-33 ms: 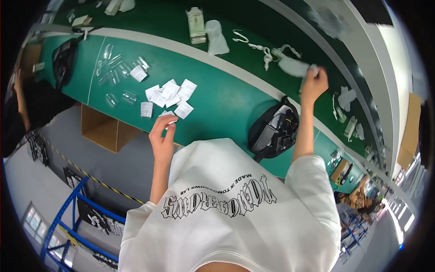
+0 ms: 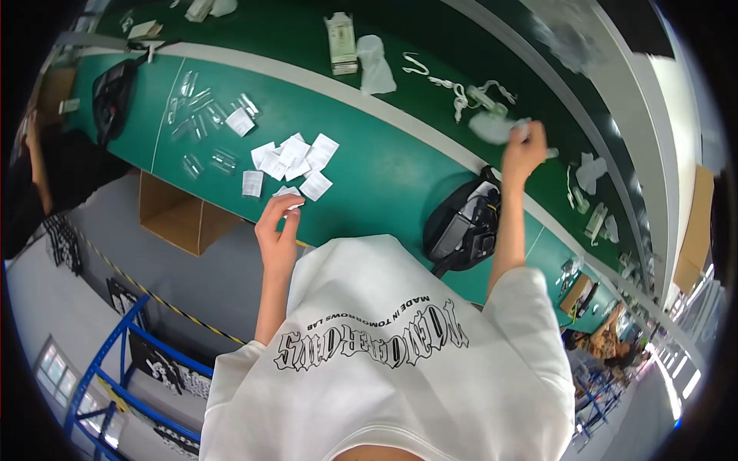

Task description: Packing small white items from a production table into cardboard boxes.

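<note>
My left hand (image 2: pixel 278 223) is at the front edge of the green bench, fingers pinched on a small white paper slip. Just beyond it lies a pile of folded white leaflets (image 2: pixel 294 154). Over the green conveyor belt (image 2: pixel 430 38), my right hand (image 2: pixel 525 157) is closed on a crumpled, translucent white plastic bag (image 2: pixel 492 127), blurred by motion. Beside the bag are a pale greenish-white piece (image 2: pixel 484 100), its kind unclear, and a coiled white cable (image 2: pixel 460 96).
Clear plastic pieces (image 2: pixel 200 115) are scattered on the bench at the left. A black bag (image 2: pixel 465 223) lies near my right forearm, another black bag (image 2: pixel 114 104) far left. A light-coloured box (image 2: pixel 341 44) rests on the belt. An open cardboard box (image 2: pixel 181 215) sits below the bench. Another person's arm (image 2: pixel 38 165) shows at left.
My right hand has shifted slightly left and down with the plastic bag, and the pale piece beside it now shows more. My left hand has barely moved. The whole view has shifted slightly.
</note>
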Tool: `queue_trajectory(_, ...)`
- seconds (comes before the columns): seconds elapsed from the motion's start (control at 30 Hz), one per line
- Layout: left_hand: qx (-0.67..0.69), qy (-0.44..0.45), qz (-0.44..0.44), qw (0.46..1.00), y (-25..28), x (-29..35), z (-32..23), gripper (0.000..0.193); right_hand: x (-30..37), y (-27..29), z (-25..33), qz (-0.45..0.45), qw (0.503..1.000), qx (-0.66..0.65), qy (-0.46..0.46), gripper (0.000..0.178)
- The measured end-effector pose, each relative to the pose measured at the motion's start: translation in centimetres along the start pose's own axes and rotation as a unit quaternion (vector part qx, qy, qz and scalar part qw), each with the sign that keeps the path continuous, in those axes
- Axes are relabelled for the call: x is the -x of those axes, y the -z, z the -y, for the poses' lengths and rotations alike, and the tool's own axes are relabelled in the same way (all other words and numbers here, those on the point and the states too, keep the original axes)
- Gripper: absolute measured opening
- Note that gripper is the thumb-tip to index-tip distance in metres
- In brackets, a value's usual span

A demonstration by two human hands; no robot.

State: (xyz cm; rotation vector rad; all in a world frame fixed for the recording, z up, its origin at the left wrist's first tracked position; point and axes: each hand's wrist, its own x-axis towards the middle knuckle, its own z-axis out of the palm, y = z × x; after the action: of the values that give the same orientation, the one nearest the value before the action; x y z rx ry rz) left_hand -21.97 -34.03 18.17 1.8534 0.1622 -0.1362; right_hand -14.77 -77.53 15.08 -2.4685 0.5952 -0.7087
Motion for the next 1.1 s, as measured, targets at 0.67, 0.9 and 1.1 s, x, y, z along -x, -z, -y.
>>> queue_trajectory(0.67,0.005,0.092,-0.020,0.996,3.1,2.0,4.1,0.015,1.9,-16.4,5.4,0.330,0.939,0.092,-0.017,0.060)
queue_trajectory(0.9,0.001,0.134,-0.048,0.990,3.6,2.8,4.1,0.014,-3.7,-25.3,5.3,0.279,0.942,0.080,0.171,0.043)
queue_trajectory(1.1,0.016,0.147,-0.056,0.987,4.3,3.1,4.4,0.014,-6.0,-25.2,2.7,0.196,0.971,0.015,0.135,0.031)
